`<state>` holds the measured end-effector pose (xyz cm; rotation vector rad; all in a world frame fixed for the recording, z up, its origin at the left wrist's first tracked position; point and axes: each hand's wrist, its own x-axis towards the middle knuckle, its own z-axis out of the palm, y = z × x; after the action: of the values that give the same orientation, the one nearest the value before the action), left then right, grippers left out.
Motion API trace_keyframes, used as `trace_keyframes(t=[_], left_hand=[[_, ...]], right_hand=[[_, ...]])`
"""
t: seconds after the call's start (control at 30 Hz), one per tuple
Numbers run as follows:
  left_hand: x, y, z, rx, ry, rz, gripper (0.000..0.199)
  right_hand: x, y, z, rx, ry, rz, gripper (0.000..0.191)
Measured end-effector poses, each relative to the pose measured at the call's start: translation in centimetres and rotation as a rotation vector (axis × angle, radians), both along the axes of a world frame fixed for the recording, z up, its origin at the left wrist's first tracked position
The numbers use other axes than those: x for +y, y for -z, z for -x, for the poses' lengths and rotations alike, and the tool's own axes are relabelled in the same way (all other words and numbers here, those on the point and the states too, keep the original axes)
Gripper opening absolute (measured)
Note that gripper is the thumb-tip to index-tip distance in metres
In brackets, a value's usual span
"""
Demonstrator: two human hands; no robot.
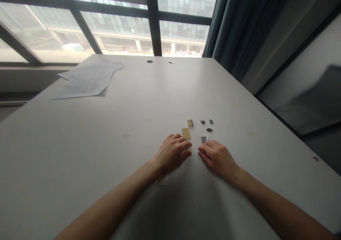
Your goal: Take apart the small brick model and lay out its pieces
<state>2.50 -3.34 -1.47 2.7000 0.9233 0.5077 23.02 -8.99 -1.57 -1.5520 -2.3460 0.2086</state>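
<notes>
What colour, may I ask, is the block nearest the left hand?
The block is yellowish tan; head view.

Dotted tan piece (185, 133), grey piece (203, 139), white tabletop (138, 101), dark blue curtain (229, 23), black window frame (154, 23)

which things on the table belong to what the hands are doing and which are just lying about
Probably in use, near the left hand and right hand:
tan piece
tan-and-grey piece
grey piece
two small black pieces
small grey piece

Probably just lying about:
paper sheets
</notes>
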Motion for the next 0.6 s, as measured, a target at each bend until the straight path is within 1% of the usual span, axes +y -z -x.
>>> trace_keyframes(t=[0.1,0.17,0.27,0.37,0.47,0.53,0.6], left_hand=[[0.0,-0.1,0.7,-0.045,-0.021,-0.04,0.019],[-0.1,-0.6,2.2,-0.092,-0.039,-0.068,0.02],[-0.5,-1.5,5.8,-0.151,-0.042,-0.058,0.018],[-1.5,-2.0,9.8,-0.161,-0.041,0.027,0.02],[-2.9,-1.5,12.9,-0.104,-0.074,0.082,0.023],[-3.7,-0.8,13.9,-0.048,-0.084,0.093,0.026],[-4.3,0.0,14.3,-0.008,-0.095,0.085,0.028]], right_hand=[[0.0,0.1,-0.1,0.007,0.001,-0.006,0.012],[-0.1,0.2,-0.3,0.037,0.002,-0.023,0.012],[-0.5,0.2,-0.1,0.104,-0.01,-0.077,0.016],[-1.3,-0.1,1.0,0.161,-0.11,-0.094,0.018],[-2.2,-0.5,3.2,0.164,-0.266,-0.021,0.024],[-2.5,-0.7,5.0,0.144,-0.333,0.061,0.03],[-2.6,-0.9,6.6,0.121,-0.37,0.129,0.035]])
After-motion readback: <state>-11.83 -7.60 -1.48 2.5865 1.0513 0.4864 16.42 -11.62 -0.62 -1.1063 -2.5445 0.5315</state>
